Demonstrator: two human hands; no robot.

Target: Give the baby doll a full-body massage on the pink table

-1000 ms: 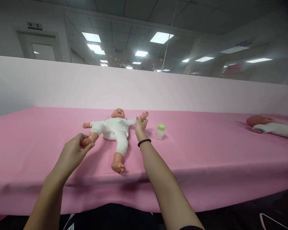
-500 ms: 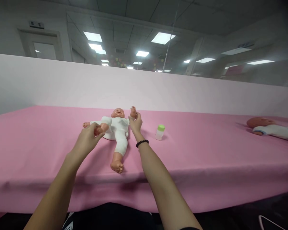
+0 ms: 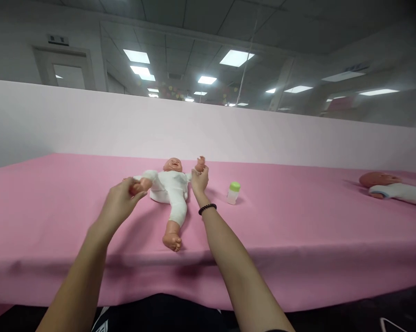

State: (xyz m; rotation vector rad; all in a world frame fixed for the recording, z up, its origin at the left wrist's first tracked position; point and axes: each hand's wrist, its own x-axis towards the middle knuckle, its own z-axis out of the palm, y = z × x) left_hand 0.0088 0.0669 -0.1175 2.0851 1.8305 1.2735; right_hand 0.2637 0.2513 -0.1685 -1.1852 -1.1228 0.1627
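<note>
A baby doll (image 3: 173, 186) in a white cloth body lies on its back, head toward the wall. My left hand (image 3: 120, 199) is closed round the doll's raised foot, the leg bent up and out to the left. My right hand (image 3: 199, 180) grips the doll's arm close to its small hand, which sticks up above my fingers. The doll's other leg (image 3: 177, 207) lies straight toward me, its bare foot near the table's front edge. Most of the doll's other arm is hidden behind the raised leg and my left hand.
A small bottle with a green cap (image 3: 233, 193) stands right of the doll. Another doll (image 3: 398, 186) lies at the far right. Pink cloth covers the table (image 3: 291, 221); a low white wall (image 3: 228, 133) with glass above runs behind it.
The doll's raised leg has swung outward to the left with my left hand. Its held arm has moved slightly right with my right hand. The view has shifted a little.
</note>
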